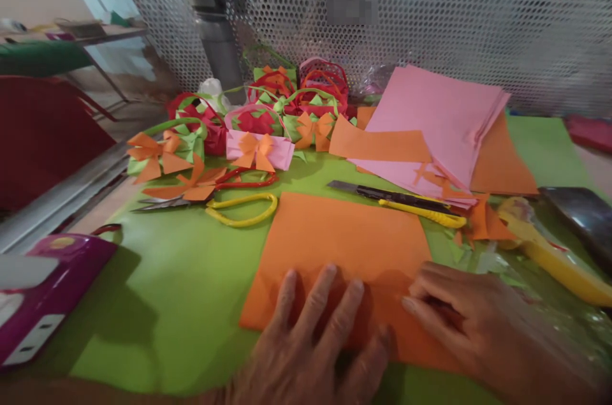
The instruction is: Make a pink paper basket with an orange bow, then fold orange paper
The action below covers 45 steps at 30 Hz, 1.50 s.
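An orange sheet of paper (354, 233) lies flat in front of me. My left hand (315, 341) rests on its near part, palm down with the fingers spread. Over the sheet's right side, my right hand (478, 322) is curled, thumb and forefinger close together. Whatever those fingers may pinch is hidden. Just beyond the sheet's far edge is a utility knife (401, 198) in black and yellow, blade pointing left. Scissors (241, 213) with red and yellow handles lie at the far left of the sheet, an orange paper bow (194, 182) on them.
Small paper baskets (313, 99) with bows crowd the back, near a grey bottle (217, 41). Pink sheets (430, 111) are stacked at back right. A purple device (57, 284) sits left; a yellow-handled tool (559, 258) and a dark phone-like object (583, 217) lie right.
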Motion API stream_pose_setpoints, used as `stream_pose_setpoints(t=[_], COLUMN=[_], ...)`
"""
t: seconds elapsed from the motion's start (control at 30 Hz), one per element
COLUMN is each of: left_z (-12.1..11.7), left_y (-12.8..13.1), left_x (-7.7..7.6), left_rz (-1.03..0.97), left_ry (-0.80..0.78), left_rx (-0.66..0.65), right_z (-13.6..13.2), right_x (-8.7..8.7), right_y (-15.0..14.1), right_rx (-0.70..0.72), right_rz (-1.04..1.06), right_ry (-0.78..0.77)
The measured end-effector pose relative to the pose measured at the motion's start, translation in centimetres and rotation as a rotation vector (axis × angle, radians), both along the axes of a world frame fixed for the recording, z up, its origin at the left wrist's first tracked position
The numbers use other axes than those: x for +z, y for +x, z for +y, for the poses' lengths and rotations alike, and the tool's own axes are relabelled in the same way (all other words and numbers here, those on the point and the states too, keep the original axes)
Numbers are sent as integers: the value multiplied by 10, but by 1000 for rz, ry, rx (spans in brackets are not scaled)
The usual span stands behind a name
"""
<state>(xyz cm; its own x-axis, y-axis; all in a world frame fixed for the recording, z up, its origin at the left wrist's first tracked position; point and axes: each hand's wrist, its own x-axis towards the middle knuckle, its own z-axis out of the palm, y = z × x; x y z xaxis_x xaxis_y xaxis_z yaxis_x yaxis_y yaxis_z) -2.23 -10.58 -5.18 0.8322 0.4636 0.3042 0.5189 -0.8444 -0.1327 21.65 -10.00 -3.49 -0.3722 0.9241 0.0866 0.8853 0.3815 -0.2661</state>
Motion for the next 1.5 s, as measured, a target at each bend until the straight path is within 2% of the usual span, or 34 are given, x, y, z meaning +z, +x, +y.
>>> stream_pose_setpoints(t=[0.2, 0.43, 0.6, 0.73, 0.8, 0.93, 1.5], left_z=[-1, -3, -4, -3, -3, -3, -2], left_y=[1, 0, 2, 2, 3, 4, 6], left_x=[2, 2, 1, 0, 0, 0, -4], left_rz=[1, -11, -3, -3, -11, -20, -36], left_ry=[-30, -29, -46, -47, -54, -70, -31], left_rx=[5, 28, 42, 41, 42, 43, 53], right_z=[-1, -4, 0, 1, 2, 5, 1], right_x=[-1, -8, -8, -8, -7, -7, -8], right_y=[4, 6, 5, -5, -9, -12, -12], right_rx=[29, -35, 10, -103, -132, -106, -153], right_rz=[0, -16, -4, 90, 99, 108, 164], right_ry=[-77, -40, 36, 209, 237, 240, 224])
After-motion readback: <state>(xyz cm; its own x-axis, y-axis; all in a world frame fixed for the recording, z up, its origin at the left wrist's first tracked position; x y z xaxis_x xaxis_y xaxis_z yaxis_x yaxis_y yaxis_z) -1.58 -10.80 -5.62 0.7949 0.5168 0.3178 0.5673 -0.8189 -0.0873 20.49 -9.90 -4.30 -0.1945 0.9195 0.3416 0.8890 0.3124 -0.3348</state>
